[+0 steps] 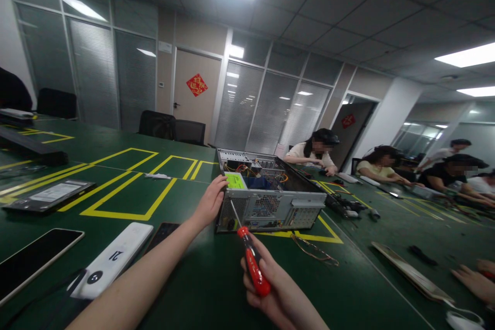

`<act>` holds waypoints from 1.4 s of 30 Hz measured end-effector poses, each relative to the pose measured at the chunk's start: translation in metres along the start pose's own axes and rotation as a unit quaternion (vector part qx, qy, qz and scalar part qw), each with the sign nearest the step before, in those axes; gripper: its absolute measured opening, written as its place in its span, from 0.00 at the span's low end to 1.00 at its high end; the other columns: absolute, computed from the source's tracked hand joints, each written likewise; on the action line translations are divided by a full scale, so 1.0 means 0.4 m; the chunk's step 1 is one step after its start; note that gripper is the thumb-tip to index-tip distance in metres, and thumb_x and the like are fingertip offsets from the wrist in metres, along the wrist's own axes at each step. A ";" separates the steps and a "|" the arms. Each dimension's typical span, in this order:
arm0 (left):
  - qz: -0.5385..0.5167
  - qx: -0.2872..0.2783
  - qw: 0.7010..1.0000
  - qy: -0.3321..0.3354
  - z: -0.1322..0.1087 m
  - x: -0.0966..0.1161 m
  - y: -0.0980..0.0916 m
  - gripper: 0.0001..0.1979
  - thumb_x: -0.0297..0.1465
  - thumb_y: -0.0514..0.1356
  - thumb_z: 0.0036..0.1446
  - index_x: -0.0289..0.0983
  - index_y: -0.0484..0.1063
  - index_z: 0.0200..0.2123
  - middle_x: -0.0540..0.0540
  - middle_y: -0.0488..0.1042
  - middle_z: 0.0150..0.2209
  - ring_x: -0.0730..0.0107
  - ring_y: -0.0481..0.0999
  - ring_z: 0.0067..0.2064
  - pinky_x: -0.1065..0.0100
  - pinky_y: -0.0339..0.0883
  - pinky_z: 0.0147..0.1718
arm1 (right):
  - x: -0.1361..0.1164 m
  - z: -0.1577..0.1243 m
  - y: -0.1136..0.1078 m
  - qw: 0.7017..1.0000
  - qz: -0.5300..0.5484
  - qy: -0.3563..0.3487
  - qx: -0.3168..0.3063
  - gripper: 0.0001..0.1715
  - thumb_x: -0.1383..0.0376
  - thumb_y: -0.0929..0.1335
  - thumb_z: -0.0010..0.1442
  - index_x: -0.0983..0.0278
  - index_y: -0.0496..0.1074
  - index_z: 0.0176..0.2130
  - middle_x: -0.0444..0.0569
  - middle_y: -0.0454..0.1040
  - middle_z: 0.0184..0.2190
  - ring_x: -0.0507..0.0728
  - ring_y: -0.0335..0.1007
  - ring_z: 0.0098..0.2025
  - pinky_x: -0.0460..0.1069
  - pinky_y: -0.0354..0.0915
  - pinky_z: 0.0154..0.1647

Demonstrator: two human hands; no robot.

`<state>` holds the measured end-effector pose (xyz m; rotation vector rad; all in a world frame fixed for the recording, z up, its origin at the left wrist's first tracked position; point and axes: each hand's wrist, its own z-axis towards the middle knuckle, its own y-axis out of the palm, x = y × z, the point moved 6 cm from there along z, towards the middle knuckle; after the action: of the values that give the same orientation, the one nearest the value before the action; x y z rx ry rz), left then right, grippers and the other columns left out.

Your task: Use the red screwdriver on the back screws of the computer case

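An open grey computer case (270,197) lies on the green table (216,278), its rear panel facing me. My left hand (211,200) grips the case's near left corner, fingers curled over the edge. My right hand (280,291) is closed round a red-handled screwdriver (251,260). Its thin shaft points up and left, the tip at the lower left of the rear panel. Inside the case I see a green-labelled part (235,180) and coloured wires.
Yellow tape lines (127,185) mark the table. A white device (112,260), a dark phone (33,260) and a flat panel (48,193) lie at left. Glasses (314,248) rest right of the screwdriver. Several people sit at the far right; another person's hand (474,278) rests on the table.
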<state>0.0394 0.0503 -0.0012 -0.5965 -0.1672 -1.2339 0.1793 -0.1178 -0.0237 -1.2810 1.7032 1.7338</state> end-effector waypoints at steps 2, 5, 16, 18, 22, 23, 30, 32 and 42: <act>0.000 -0.001 1.000 0.000 0.000 0.001 0.000 0.16 0.33 0.43 0.64 0.39 0.61 0.52 0.42 0.61 0.57 0.63 0.55 0.62 0.53 0.50 0.60 | -0.003 0.000 -0.005 1.000 0.007 -0.003 0.012 0.39 0.59 0.72 0.48 0.55 0.57 0.57 0.45 0.69 0.32 0.46 0.58 0.23 0.44 0.51 0.23; 0.002 -0.002 1.000 0.002 0.000 0.002 -0.001 0.16 0.33 0.43 0.64 0.39 0.61 0.52 0.42 0.61 0.57 0.63 0.55 0.62 0.53 0.50 0.60 | -0.003 -0.001 -0.009 1.000 0.009 -0.005 0.022 0.38 0.59 0.72 0.48 0.56 0.58 0.56 0.45 0.68 0.32 0.47 0.58 0.24 0.44 0.51 0.23; 0.004 -0.007 1.000 0.003 0.002 0.007 -0.001 0.16 0.33 0.42 0.64 0.37 0.60 0.51 0.40 0.61 0.57 0.63 0.54 0.62 0.54 0.50 0.60 | 0.012 -0.043 -0.051 0.999 -0.003 0.033 -0.029 0.34 0.59 0.69 0.49 0.55 0.58 0.55 0.46 0.70 0.34 0.49 0.64 0.24 0.44 0.52 0.19; 0.004 -0.007 1.000 0.002 0.002 0.007 0.000 0.16 0.33 0.42 0.64 0.38 0.60 0.51 0.40 0.61 0.57 0.63 0.55 0.62 0.54 0.50 0.60 | 0.031 -0.046 -0.083 0.996 -0.005 0.084 -0.029 0.31 0.62 0.68 0.46 0.59 0.61 0.51 0.46 0.71 0.32 0.51 0.66 0.23 0.43 0.51 0.16; 0.005 -0.003 1.000 0.000 0.001 0.005 -0.001 0.17 0.34 0.42 0.64 0.38 0.61 0.52 0.41 0.61 0.57 0.63 0.55 0.62 0.54 0.50 0.60 | 0.044 -0.045 -0.162 0.990 -0.007 0.107 0.092 0.21 0.62 0.64 0.53 0.61 0.61 0.47 0.45 0.71 0.27 0.48 0.63 0.20 0.39 0.46 0.14; 0.006 -0.002 1.000 0.000 0.001 0.005 -0.001 0.17 0.34 0.42 0.64 0.38 0.61 0.52 0.41 0.61 0.57 0.63 0.54 0.62 0.53 0.50 0.60 | 0.046 -0.044 -0.173 0.987 -0.010 0.111 0.114 0.20 0.62 0.63 0.54 0.62 0.60 0.47 0.45 0.71 0.26 0.47 0.62 0.19 0.39 0.46 0.14; 0.008 -0.004 1.000 -0.004 -0.002 -0.003 -0.001 0.17 0.34 0.42 0.64 0.38 0.61 0.52 0.41 0.60 0.57 0.63 0.54 0.62 0.53 0.50 0.60 | 0.077 -0.022 -0.214 0.979 0.004 0.139 0.149 0.16 0.61 0.64 0.56 0.62 0.58 0.44 0.46 0.72 0.26 0.47 0.63 0.19 0.39 0.47 0.13; 0.010 -0.004 1.000 -0.003 -0.002 -0.004 0.000 0.17 0.34 0.42 0.64 0.38 0.61 0.52 0.41 0.60 0.57 0.63 0.54 0.62 0.53 0.50 0.60 | 0.087 -0.015 -0.224 0.979 0.009 0.143 0.144 0.14 0.60 0.63 0.56 0.63 0.59 0.42 0.46 0.72 0.26 0.47 0.63 0.19 0.39 0.48 0.13; 0.007 -0.004 1.000 0.001 -0.002 -0.003 0.001 0.17 0.33 0.42 0.64 0.38 0.61 0.52 0.41 0.60 0.58 0.63 0.54 0.63 0.53 0.49 0.61 | 0.082 -0.014 -0.224 0.979 -0.002 0.135 0.152 0.16 0.61 0.62 0.57 0.62 0.57 0.45 0.45 0.71 0.26 0.47 0.63 0.19 0.39 0.50 0.14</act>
<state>0.0392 0.0510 -0.0024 -0.6018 -0.1565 -1.2217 0.2359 -0.1168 -0.1006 -1.4207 2.0186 1.2761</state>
